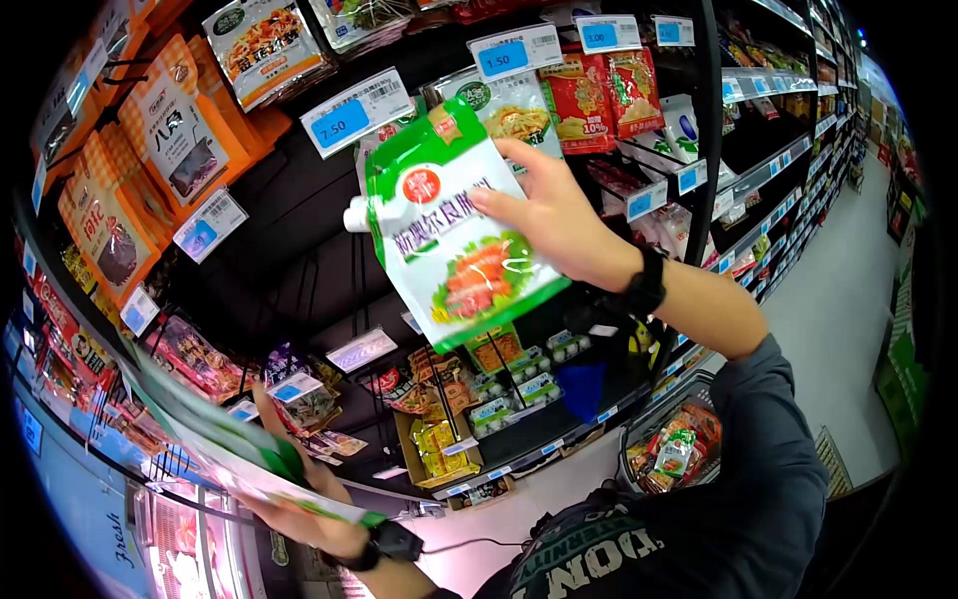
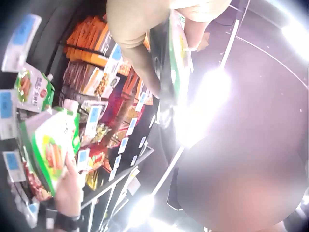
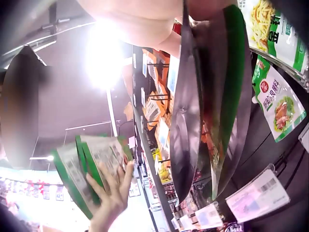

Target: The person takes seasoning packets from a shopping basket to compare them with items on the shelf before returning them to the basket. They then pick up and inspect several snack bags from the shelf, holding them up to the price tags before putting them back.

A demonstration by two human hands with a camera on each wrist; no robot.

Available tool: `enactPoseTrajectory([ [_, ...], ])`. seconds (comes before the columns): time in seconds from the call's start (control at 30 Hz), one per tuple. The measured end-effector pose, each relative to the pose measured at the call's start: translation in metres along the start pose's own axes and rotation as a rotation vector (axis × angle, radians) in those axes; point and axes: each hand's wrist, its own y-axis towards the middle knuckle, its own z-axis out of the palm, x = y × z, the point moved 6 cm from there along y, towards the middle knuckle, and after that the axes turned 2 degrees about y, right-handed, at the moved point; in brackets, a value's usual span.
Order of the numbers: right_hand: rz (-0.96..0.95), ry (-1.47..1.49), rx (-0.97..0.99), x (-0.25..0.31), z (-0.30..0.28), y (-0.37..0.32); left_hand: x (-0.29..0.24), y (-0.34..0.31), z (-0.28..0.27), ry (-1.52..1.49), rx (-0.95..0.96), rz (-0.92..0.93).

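My right hand [image 1: 571, 222] pinches a white and green spouted pouch [image 1: 424, 262], thumb on the front, with a picture of sliced meat and a white cap at its left. Seen edge-on in the right wrist view, two pouches [image 3: 227, 92] lie together in that hand. Lower left, my left hand [image 1: 317, 521] grips pouches [image 1: 215, 444] with green edges, tilted and blurred in the head view. The right wrist view shows its fingers [image 3: 111, 186] spread over their faces. A matching pouch [image 3: 279, 100] hangs on the rack near my right hand.
Orange spice packets [image 1: 185, 125] hang at upper left. Price tags [image 1: 357, 112] stick out from the hooks. Below is a shelf with a yellow-filled carton [image 1: 409, 449]. A basket holding packets, one a green and white pouch [image 1: 676, 452], stands low right beside the aisle [image 1: 838, 299].
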Motion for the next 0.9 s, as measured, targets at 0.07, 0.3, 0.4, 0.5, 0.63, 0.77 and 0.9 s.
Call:
enactPoseTrajectory([
  [0.07, -0.157, -0.149, -0.034, -0.001, -0.001, 0.009, 0.028, 0.049, 0.019, -0.23, 0.081, -0.15],
  [0.3, -0.189, -0.078, -0.11, -0.009, -0.001, 0.007, 0.065, 0.143, 0.004, 0.215, 0.195, -0.313],
  [0.4, -0.273, -0.15, -0.132, -0.002, -0.002, 0.004, 0.072, 0.149, 0.005, 0.206, 0.315, -0.355],
  [0.5, -0.216, -0.189, -0.091, 0.003, -0.004, 0.003, 0.061, 0.148, 0.004, 0.164, 0.306, -0.421],
  [0.63, -0.278, -0.279, -0.158, 0.004, -0.013, -0.007, 0.061, 0.163, 0.035, 0.084, 0.237, -0.338],
  [0.77, -0.39, -0.074, -0.228, -0.008, -0.004, 0.01, 0.061, 0.171, 0.039, 0.021, 0.17, -0.365],
  [0.9, -0.309, -0.151, -0.106, 0.001, 0.007, 0.013, 0.058, 0.174, 0.039, 0.071, 0.186, -0.338],
])
